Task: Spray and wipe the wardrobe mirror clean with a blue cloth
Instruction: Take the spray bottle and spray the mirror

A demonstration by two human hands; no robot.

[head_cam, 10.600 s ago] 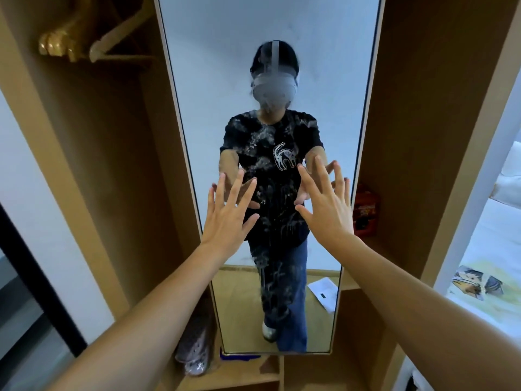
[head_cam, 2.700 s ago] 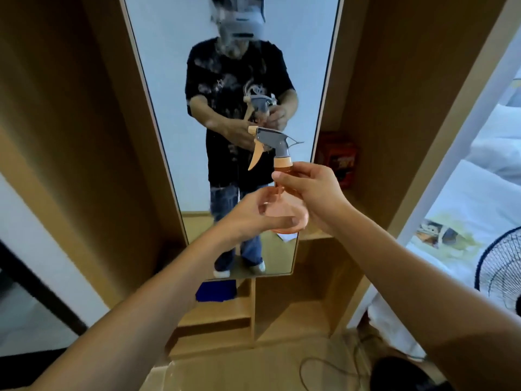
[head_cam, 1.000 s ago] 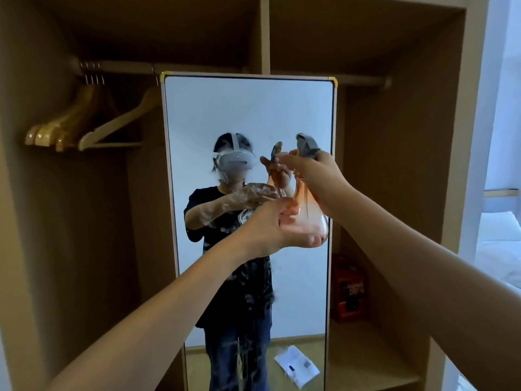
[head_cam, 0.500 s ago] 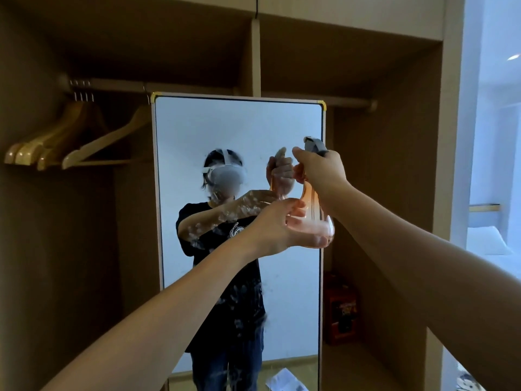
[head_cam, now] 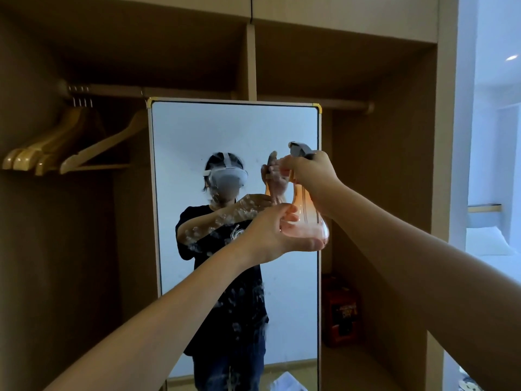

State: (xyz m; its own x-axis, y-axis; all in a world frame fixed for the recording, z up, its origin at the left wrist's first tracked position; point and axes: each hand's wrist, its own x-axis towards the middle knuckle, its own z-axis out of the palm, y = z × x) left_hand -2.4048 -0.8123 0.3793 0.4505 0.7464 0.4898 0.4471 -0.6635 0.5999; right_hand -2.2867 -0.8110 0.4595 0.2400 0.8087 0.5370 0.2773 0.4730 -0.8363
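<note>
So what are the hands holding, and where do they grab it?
Both hold the orange spray bottle. The right hand grips its neck under the grey trigger head; the left hand cups its round bottom.

Dim, warm-toned wide-angle view. Cool daylight enters from the room (head_cam: 490, 136) at the right and washes it out. The wardrobe (head_cam: 70, 249) interior lies in shadow. Straight edges bow near the corners. The mirror (head_cam: 234, 131) shows hazy smears.
</note>
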